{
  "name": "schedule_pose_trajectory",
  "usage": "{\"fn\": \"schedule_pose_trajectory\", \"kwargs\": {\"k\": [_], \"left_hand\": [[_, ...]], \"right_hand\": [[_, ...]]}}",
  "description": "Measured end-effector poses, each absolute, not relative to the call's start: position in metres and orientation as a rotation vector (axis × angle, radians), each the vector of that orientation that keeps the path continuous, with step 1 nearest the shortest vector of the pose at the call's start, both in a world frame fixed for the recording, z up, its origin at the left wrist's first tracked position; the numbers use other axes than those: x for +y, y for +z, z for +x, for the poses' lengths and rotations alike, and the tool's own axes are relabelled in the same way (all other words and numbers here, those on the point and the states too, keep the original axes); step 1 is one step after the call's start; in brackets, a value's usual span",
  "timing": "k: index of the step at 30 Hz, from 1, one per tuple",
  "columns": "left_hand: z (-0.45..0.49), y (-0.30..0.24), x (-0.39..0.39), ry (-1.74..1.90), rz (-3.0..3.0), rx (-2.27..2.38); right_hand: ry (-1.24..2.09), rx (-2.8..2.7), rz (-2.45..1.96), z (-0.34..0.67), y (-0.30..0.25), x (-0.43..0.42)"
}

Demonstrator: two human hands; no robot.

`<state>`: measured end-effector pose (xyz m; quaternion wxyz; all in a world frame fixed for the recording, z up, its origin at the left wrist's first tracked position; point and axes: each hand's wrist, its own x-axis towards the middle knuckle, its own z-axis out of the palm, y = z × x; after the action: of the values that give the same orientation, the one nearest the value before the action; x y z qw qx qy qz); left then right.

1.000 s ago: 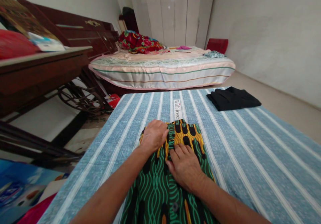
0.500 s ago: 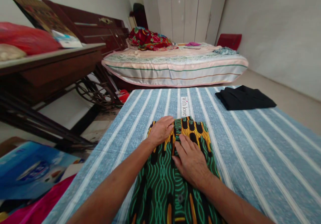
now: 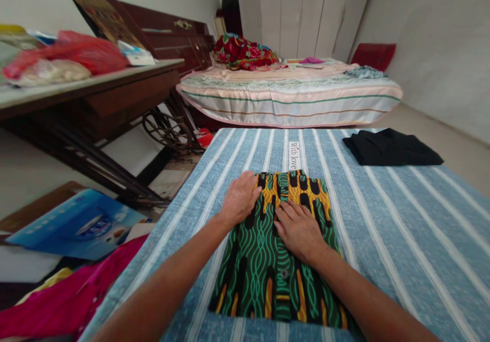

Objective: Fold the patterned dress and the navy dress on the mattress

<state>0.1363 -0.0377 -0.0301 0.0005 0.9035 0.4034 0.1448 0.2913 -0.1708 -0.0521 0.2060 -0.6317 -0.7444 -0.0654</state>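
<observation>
A folded shirt (image 3: 264, 260), patterned in green, black and yellow with a buttoned front, lies flat before me on a blue-and-white striped cloth (image 3: 184, 275). My left hand (image 3: 241, 196) rests on its upper left edge, fingers stretched out and pointing away from me. Palm down, my right hand (image 3: 300, 227) lies on the middle of the shirt beside the button strip, its fingers extended. Neither hand grips the fabric. Beyond the shirt's collar end, a "With love" label (image 3: 293, 155) shows on the striped cloth.
Folded black cloth (image 3: 392, 147) lies at the far right of the table. Behind stands a bed (image 3: 291, 94) with a red floral blanket (image 3: 245, 53). At left are a sewing-machine table (image 3: 168, 66) with a red bag (image 3: 88, 53), a blue box (image 3: 84, 224) and pink fabric (image 3: 76, 296).
My left hand has slid left to the shirt's edge. My right hand stays on the shirt's middle. The view has shifted, bringing the shirt's near edge into sight.
</observation>
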Motion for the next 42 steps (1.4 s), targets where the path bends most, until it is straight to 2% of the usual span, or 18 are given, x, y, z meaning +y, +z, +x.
{"fn": "schedule_pose_trajectory", "kwargs": {"k": [3,6,12,15,19,24,28,35,38,42], "left_hand": [[0.131,-0.038,-0.067,0.329,2.825,1.11],[0.127,-0.047,-0.079,0.245,2.772,1.188],[0.124,-0.036,-0.092,0.293,2.782,1.282],[0.115,-0.028,-0.115,0.374,2.856,1.18],[0.095,-0.034,-0.146,0.308,2.903,0.987],[0.085,-0.043,-0.156,0.27,2.906,1.001],[0.087,-0.037,-0.159,0.253,2.911,1.036],[0.073,-0.036,-0.175,0.256,2.816,1.198],[0.062,-0.032,-0.185,0.244,2.783,1.171],[0.051,-0.023,-0.204,0.183,2.886,1.043]], "right_hand": [[-0.176,-2.091,-1.741,0.293,-0.051,-0.172],[-0.163,-2.096,-1.742,0.294,-0.052,-0.171],[-0.068,-2.095,-1.767,0.298,-0.042,-0.17],[-0.053,-2.11,-1.705,0.299,-0.027,-0.194],[-0.037,-2.295,-1.592,0.285,-0.02,-0.259],[-0.231,-2.366,-1.712,0.253,-0.042,-0.306],[-0.338,-2.264,-1.899,0.24,-0.046,-0.298],[-0.483,-2.236,-1.884,0.241,-0.05,-0.294],[-0.407,-2.281,-1.887,0.242,-0.036,-0.292],[-0.126,-2.362,-1.922,0.248,-0.005,-0.287]]}}
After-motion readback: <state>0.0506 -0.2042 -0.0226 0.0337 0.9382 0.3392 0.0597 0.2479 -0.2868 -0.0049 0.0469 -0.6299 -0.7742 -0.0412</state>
